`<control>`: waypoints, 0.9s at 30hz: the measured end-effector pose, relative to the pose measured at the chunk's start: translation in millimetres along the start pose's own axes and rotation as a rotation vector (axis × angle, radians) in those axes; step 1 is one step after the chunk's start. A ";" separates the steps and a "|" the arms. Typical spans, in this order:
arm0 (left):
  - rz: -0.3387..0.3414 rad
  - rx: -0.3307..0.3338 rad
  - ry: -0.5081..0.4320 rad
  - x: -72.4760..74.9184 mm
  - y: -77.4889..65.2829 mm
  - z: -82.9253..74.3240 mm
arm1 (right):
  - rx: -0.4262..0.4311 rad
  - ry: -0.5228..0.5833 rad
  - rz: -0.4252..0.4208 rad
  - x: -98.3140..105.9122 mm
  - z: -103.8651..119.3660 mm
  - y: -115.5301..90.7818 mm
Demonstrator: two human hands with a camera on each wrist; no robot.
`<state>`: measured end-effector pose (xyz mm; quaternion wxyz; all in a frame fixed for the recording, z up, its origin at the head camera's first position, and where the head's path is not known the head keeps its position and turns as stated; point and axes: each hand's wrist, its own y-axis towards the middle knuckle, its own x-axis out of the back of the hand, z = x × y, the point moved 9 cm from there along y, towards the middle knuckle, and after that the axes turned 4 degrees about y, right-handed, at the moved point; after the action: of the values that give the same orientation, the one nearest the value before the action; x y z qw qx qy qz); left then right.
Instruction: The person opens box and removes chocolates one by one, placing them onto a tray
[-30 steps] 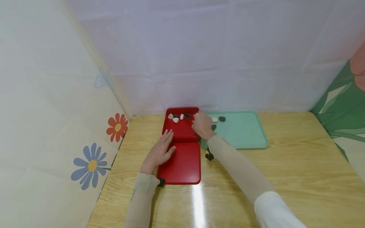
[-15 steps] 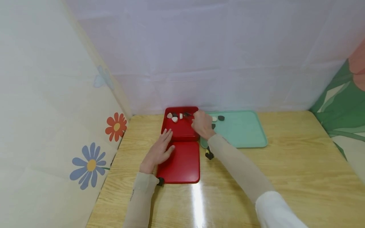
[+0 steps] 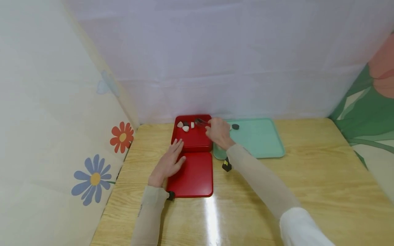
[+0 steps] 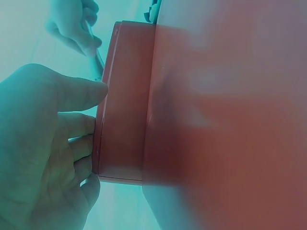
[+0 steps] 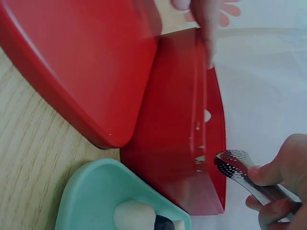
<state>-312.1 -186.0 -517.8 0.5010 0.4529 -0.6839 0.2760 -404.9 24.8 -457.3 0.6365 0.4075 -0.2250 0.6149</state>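
My right hand [image 3: 219,131] grips metal tongs [image 5: 240,172] with perforated ends, also visible in the head view over the right back part of a red box [image 3: 197,141]. Something dark shows at the tongs' tips; I cannot tell whether it is a stone held between them. In the box lie white stones [image 3: 185,128] and a black stone [image 3: 185,123]. My left hand [image 3: 167,164] rests with fairly straight fingers on the box's front left rim, holding nothing else.
A flat red lid [image 3: 194,177] lies in front of the box. To the right is a teal tray [image 3: 261,143] with a black stone [image 3: 235,126] and white ones [image 5: 134,215]. A pale cloth wall [image 3: 191,68] stands close behind.
The tongs' ends have risen slightly inside the red box and show more plainly. My left hand stays on the rim. The whole head view has shifted a little.
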 end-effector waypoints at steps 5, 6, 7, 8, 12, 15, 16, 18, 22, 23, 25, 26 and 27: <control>-0.001 -0.001 -0.001 1.9 -0.7 2.0 | -0.012 0.053 -0.006 7.1 -0.9 -2.6; -0.002 -0.002 -0.002 2.1 -0.7 1.9 | -0.012 0.055 -0.008 8.3 -1.5 -3.2; -0.002 -0.003 -0.002 2.0 -0.6 2.1 | -0.015 0.066 -0.007 9.3 -2.4 -4.1; -0.001 -0.002 -0.003 1.8 -0.5 2.4 | -0.020 0.075 -0.002 10.0 -3.8 -5.0; -0.005 -0.005 -0.002 1.6 -0.7 2.8 | -0.029 0.116 0.011 13.0 -9.1 -9.9; -0.011 -0.009 -0.003 1.5 -0.6 2.7 | -0.030 0.159 0.007 16.5 -12.7 -14.6; -0.013 -0.010 -0.005 1.4 -0.4 2.6 | -0.031 0.168 0.004 17.8 -14.1 -16.3; -0.012 -0.013 -0.003 1.1 -0.2 2.1 | -0.034 0.197 -0.010 21.1 -16.8 -20.1; -0.004 -0.016 0.000 0.5 -0.1 0.8 | -0.029 0.227 -0.042 27.5 -22.2 -28.0; -0.001 -0.017 0.001 0.4 -0.1 0.3 | -0.029 0.243 -0.048 28.8 -23.4 -30.1; 0.001 -0.019 0.000 0.5 -0.2 -0.5 | -0.026 0.265 -0.058 31.2 -25.8 -34.0; 0.001 -0.020 0.001 0.6 -0.4 -0.9 | -0.027 0.275 -0.060 32.2 -27.2 -36.0; -0.001 -0.022 0.002 0.7 -0.6 -1.4 | -0.030 0.285 -0.063 33.1 -28.7 -37.9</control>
<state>-311.0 -185.3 -516.7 0.5066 0.4474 -0.6862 0.2688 -369.7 70.8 -456.7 0.6869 0.3135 -0.1288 0.6429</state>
